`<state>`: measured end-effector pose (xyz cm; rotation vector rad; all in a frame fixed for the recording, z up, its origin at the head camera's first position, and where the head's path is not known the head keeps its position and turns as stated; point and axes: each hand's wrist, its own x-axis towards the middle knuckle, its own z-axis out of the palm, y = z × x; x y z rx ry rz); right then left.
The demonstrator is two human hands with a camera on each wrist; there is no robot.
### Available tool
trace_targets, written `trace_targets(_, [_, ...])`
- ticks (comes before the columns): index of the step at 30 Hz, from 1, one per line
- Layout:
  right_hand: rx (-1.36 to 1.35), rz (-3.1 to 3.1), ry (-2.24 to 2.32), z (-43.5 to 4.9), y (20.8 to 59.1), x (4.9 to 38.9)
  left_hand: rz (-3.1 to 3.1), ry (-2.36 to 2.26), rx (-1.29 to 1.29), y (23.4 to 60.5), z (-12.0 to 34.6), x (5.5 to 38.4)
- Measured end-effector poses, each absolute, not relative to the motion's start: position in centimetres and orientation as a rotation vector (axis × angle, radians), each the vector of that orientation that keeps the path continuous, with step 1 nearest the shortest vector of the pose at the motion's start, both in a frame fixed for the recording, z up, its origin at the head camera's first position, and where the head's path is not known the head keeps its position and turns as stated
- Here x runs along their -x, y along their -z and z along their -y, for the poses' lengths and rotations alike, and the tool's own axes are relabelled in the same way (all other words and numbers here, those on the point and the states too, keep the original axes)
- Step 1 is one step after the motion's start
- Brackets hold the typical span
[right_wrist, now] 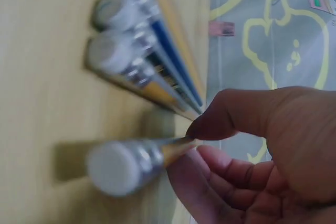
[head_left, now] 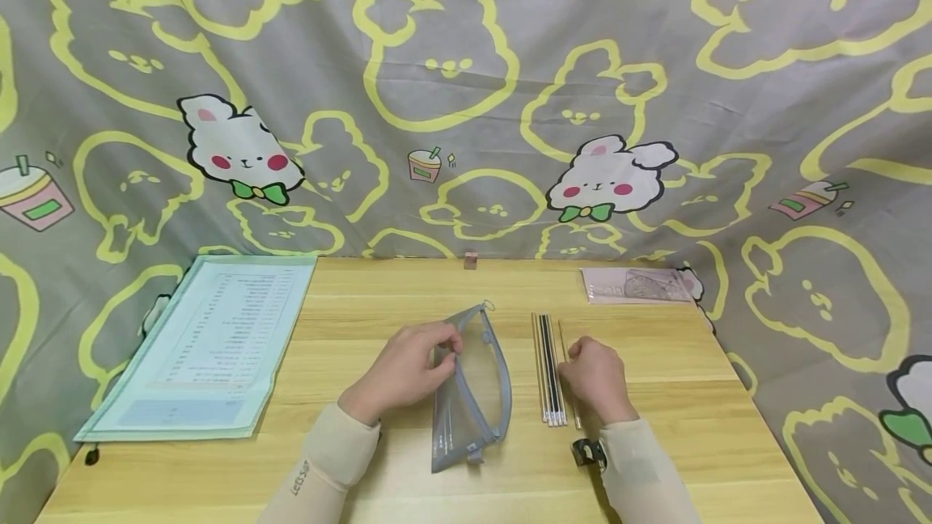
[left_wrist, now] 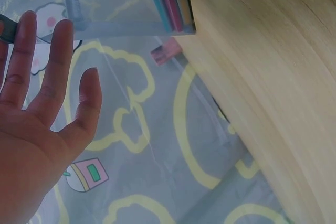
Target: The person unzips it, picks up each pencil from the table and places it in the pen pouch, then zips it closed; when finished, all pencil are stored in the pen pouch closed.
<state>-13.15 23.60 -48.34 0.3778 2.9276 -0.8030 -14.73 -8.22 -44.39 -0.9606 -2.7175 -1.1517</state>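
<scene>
My left hand point(head_left: 404, 366) pinches the side of a grey see-through zipper pouch point(head_left: 451, 427) by its mouth, which gapes towards the right. In the left wrist view the other fingers of this hand point(left_wrist: 47, 124) stretch out, and teal, pink and yellow strips show at the translucent mesh point(left_wrist: 115, 3); I cannot tell whether they lie inside. Between the hands, several pencils point(head_left: 549, 370) lie side by side, white erasers towards me. My right hand point(head_left: 597, 374) pinches a single pencil point(right_wrist: 118, 166) between thumb and fingers, just right of the row, its eraser end facing the right wrist camera.
A pale green document folder point(head_left: 211, 346) with a printed sheet lies at the left of the wooden table point(head_left: 349, 297). A flat, pale pink packet point(head_left: 637, 285) rests at the back right. Behind stands a patterned curtain point(head_left: 466, 103), with a small pink clip point(head_left: 471, 260) at the table's back edge.
</scene>
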Motion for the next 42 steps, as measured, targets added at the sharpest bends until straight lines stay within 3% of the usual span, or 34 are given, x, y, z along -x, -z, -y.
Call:
trace_targets(12, [-0.288, -2.720, 1.321, -21.7, 45.5, 12.9, 2.721, 1.145, 0.947, 44.3, 8.2, 14.6])
trace_targets(21, [-0.210, -2.639, 1.458, -19.1, 43.1, 12.0, 2.716, 1.156, 0.951, 44.4, 8.2, 14.7])
trace_targets(42, [-0.011, -2.415, 1.632, -15.0, 43.2, 11.8, 2.693, 1.132, 0.971, 44.6, 8.3, 14.9])
